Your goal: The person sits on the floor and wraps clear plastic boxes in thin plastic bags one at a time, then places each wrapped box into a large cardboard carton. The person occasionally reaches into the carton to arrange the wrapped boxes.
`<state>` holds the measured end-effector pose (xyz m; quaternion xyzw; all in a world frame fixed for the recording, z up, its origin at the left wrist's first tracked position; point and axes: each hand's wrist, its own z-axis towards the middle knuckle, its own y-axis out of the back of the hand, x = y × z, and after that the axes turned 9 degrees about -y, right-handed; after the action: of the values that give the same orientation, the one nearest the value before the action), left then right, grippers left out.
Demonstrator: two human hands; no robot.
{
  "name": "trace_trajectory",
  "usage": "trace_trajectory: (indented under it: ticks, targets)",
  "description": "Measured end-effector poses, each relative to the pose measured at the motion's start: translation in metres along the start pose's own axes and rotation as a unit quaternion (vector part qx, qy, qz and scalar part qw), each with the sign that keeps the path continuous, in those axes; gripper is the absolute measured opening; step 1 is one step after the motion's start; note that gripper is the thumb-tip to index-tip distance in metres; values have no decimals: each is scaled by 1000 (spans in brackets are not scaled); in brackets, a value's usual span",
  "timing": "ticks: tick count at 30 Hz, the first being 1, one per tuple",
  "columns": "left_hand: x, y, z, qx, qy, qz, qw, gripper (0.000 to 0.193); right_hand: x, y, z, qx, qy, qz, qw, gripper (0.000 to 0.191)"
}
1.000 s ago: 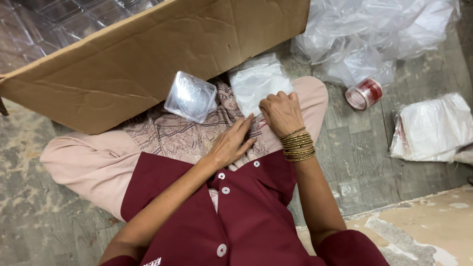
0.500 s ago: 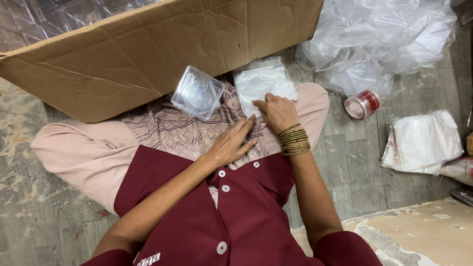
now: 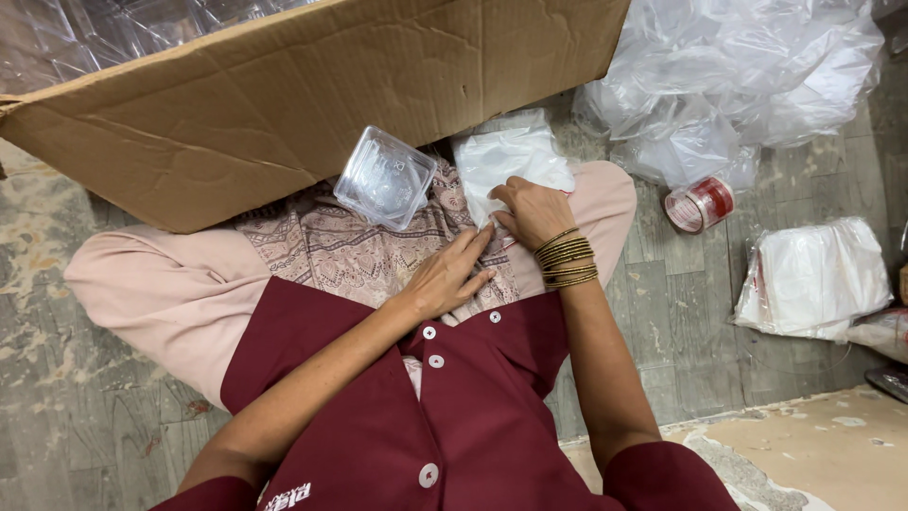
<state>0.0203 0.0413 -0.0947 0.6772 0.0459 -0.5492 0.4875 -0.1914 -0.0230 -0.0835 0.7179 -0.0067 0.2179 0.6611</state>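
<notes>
Two hands sit together on the lap, as in the earlier frames; the one clear change is that the clear plastic container [image 3: 386, 177], which lay flatter half a second ago, now rests tilted against the cardboard box [image 3: 284, 104], at roughly eleven o'clock from the hands. It lies untouched, so the work in hand appears to be the white plastic bag [image 3: 506, 156] at twelve o'clock. The right hand [image 3: 532, 209], wrist ringed with bangles [image 3: 565, 262], is curled with its fingers closed on the bag's near edge. The left hand [image 3: 449, 277] lies flat, fingers extended toward one o'clock and touching that same edge; whether it pinches the film cannot be told. A tape roll [image 3: 699, 204] lies at three o'clock, well apart.
</notes>
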Motion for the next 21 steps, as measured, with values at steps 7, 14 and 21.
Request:
trace_trajectory:
  ticks: [7,14,21]
  targets:
    - [4,-3,0,12,29,1,1000,72,1,-19,9,43,-20,-29,998,14]
    - [2,0,0,19,57,-8,998,73,2,-15,2,-38,-40,63,996,14]
    - [-2,3,0,-5,56,-14,998,71,4,1,-8,-42,-60,99,992,16]
